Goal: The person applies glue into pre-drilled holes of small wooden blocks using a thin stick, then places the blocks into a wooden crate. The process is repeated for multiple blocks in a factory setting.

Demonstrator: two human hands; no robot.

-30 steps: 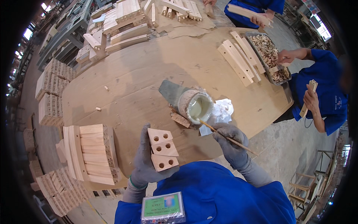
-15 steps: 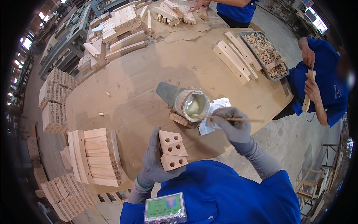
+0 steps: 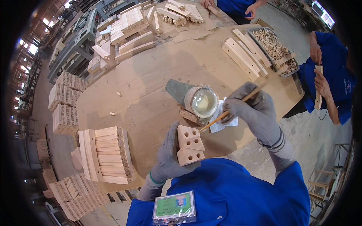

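Observation:
My left hand (image 3: pixel 164 160), in a grey glove, grips several pale wooden pieces (image 3: pixel 187 144) stacked together, their ends facing up with two round holes in each. In my gloved right hand (image 3: pixel 253 109) is a thin wooden stick (image 3: pixel 215 121), slanting down to the left. Its lower tip is at the upper right edge of the top wooden piece; whether it touches, I cannot tell. Just beyond, a round pot (image 3: pixel 191 98) with a crusted rim contains a pale, milky liquid (image 3: pixel 203 102). White crumpled paper (image 3: pixel 230 121) lies beside the pot, partly behind my right hand.
A stack of wooden pieces (image 3: pixel 107 154) is at the table's left. Toward the far right lie wooden bars (image 3: pixel 241 58) beside a tray (image 3: pixel 296 71) of small dowels. More bars (image 3: pixel 132 19) are piled at the back. One co-worker (image 3: pixel 328 75) holds a bar; another stands at the far edge.
My right hand has lifted the stick out of the pot and brought its tip left and down to the wooden pieces. The view has shifted slightly. My left hand keeps its hold.

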